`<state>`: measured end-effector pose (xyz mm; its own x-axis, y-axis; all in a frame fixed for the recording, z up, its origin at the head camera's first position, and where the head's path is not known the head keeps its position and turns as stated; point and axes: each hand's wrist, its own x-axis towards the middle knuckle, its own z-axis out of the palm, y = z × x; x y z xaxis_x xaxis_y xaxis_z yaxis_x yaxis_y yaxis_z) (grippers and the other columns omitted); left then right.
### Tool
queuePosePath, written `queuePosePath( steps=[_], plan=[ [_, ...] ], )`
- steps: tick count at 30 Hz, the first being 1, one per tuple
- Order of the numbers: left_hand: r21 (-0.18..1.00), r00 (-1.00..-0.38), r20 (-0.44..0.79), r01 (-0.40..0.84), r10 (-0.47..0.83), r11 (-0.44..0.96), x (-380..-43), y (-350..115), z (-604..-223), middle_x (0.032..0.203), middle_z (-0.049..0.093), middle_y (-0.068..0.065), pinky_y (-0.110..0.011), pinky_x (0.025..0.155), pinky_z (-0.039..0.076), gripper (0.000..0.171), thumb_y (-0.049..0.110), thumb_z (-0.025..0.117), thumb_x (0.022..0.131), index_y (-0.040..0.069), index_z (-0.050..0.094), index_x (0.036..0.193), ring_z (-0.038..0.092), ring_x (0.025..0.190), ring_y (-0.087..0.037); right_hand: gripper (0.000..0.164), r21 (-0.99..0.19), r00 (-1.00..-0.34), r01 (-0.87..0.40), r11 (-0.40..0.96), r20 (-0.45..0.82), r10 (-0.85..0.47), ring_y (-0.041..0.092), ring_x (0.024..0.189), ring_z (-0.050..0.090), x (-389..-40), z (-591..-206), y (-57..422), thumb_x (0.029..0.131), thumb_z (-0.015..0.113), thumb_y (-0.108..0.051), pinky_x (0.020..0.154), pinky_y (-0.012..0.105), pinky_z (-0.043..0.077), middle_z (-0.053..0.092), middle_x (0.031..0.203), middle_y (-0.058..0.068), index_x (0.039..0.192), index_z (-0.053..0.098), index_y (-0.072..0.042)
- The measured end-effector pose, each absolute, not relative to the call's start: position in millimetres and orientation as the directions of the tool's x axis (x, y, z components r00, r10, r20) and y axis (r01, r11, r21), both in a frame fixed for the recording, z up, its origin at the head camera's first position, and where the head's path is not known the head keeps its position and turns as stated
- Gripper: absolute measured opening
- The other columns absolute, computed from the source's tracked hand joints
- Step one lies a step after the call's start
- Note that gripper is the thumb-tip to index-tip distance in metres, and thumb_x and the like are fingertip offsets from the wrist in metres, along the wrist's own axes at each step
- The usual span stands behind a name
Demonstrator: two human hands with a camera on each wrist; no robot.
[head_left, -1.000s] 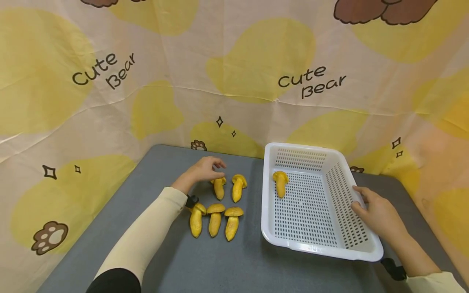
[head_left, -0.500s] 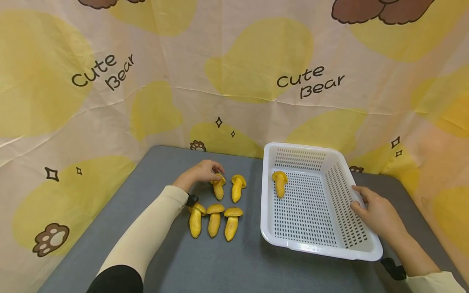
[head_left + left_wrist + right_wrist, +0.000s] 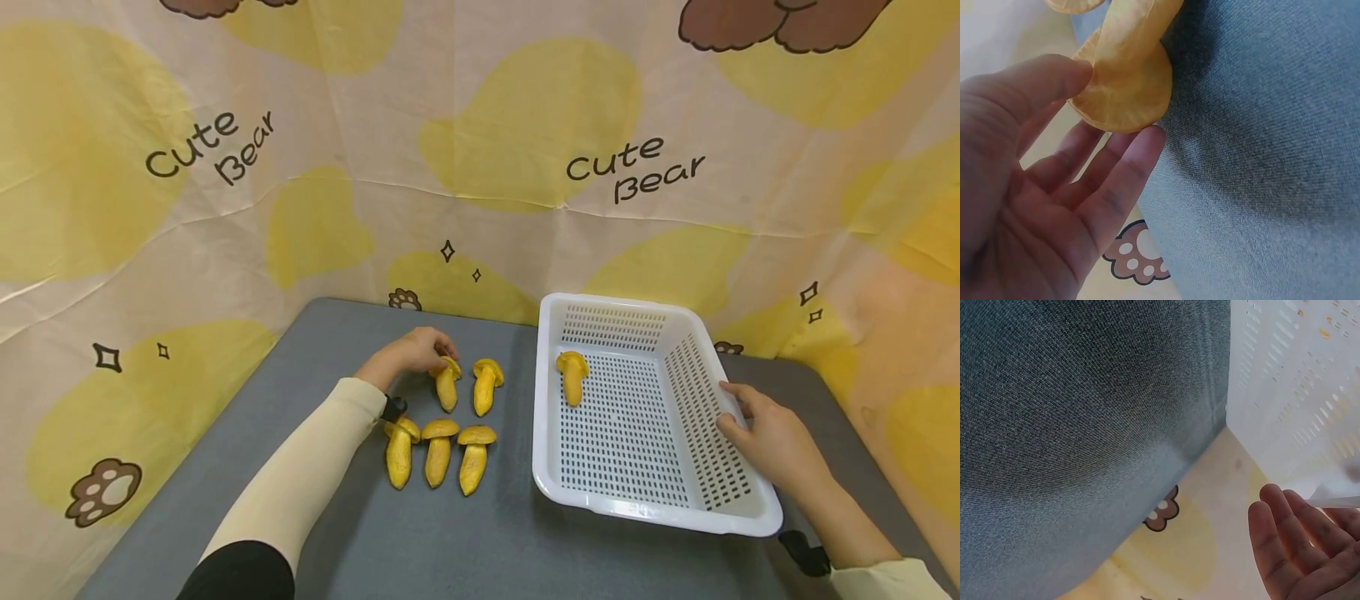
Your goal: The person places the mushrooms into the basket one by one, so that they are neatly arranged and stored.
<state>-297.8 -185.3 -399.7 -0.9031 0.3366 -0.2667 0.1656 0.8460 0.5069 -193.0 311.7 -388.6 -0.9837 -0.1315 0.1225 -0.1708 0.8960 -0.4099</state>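
Note:
In the head view my left hand (image 3: 415,350) pinches the cap of a yellow mushroom (image 3: 447,393) at the left of the back row. The left wrist view shows the thumb on the underside of the cap (image 3: 1125,100) and fingertips at its edge. Beside it lies another yellow mushroom (image 3: 485,393). My right hand (image 3: 783,446) holds the right rim of a white plastic basket (image 3: 630,510), thumb over the edge. From the right wrist view, several fingers (image 3: 1272,531) extend outside the basket; the thumb is hidden there. One mushroom (image 3: 573,383) lies inside the basket.
A front row of three mushrooms (image 3: 437,454) lies near my left forearm (image 3: 300,483). Everything stands on a grey cloth-covered table (image 3: 450,550). Behind the table hangs a patterned cloth (image 3: 510,125) with bear lettering.
My left hand has come down onto the back-left mushroom, and its fingers have closed round the cap. The right hand and the basket have stayed in place.

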Motion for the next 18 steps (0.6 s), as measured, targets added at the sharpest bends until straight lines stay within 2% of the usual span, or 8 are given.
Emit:
queuePosePath(
  steps=[8, 18],
  plan=[
    [0.505, -0.91, -0.27, 0.144, 0.315, 0.851, -294.8, -189.8, -395.0, 0.12, 0.064, -0.011, -0.036, 0.083, 0.052, 0.021, 0.01, 0.058, 0.094, 0.015, 0.071, 0.11, 0.059, 0.109, -0.027, 0.052, -0.425, -0.986, -0.164, 0.89, 0.102, -0.133, 0.016, 0.056, 0.061, -191.4, -387.5, 311.5, 0.092, 0.051, -0.015, 0.047, 0.029, 0.048, 0.062, 0.1, 0.033, 0.136, 0.041, 0.01],
    [0.523, -0.921, -0.223, 0.163, 0.318, 0.837, -292.1, -192.0, -385.8, 0.113, 0.068, -0.006, -0.031, 0.074, 0.051, 0.022, 0.013, 0.059, 0.095, 0.013, 0.069, 0.114, 0.063, 0.092, -0.019, 0.053, -0.422, -0.986, -0.164, 0.892, 0.101, -0.133, 0.016, 0.057, 0.061, -191.0, -386.4, 311.9, 0.092, 0.051, -0.016, 0.048, 0.03, 0.047, 0.061, 0.1, 0.033, 0.136, 0.041, 0.01]
  ],
)
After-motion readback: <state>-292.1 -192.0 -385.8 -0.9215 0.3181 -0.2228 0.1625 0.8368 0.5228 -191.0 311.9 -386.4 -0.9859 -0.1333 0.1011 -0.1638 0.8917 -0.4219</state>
